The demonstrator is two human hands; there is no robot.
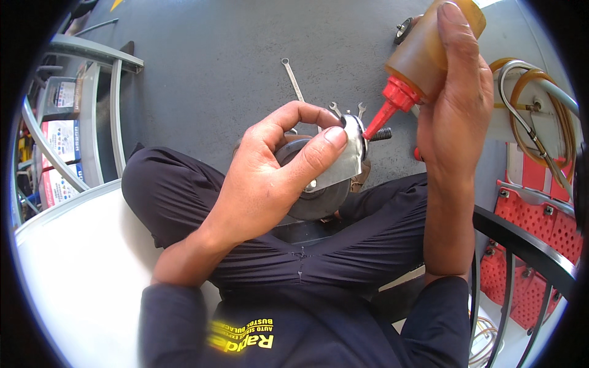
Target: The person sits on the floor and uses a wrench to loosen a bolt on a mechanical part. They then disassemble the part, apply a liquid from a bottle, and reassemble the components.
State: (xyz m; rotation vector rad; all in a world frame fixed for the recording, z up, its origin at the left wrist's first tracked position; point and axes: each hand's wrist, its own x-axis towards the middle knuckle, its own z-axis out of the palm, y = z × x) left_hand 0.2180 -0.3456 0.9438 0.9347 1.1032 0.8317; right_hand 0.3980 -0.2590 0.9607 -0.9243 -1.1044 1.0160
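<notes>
My left hand [270, 165] is closed around a caster wheel [334, 175], which has a dark wheel, a shiny metal bracket and a threaded stem [381, 134] pointing right. Its thumb presses on the bracket near the round swivel top. In my right hand [457, 110] is an amber squeeze bottle [423, 55] with a red nozzle [392, 104], tilted downward. The nozzle's tip touches or nearly touches the swivel seam beside the stem; whether any fluid comes out cannot be seen. My left fingertips are partly hidden behind the bracket.
Wrenches [293, 80] lie on the grey floor [215, 73] beyond the caster. A metal frame with boxes [64, 141] stands at left. On the right are a coiled hose [540, 116], red perforated panels [521, 245] and a black railing [527, 239]. Another small wheel [403, 29] sits behind the bottle.
</notes>
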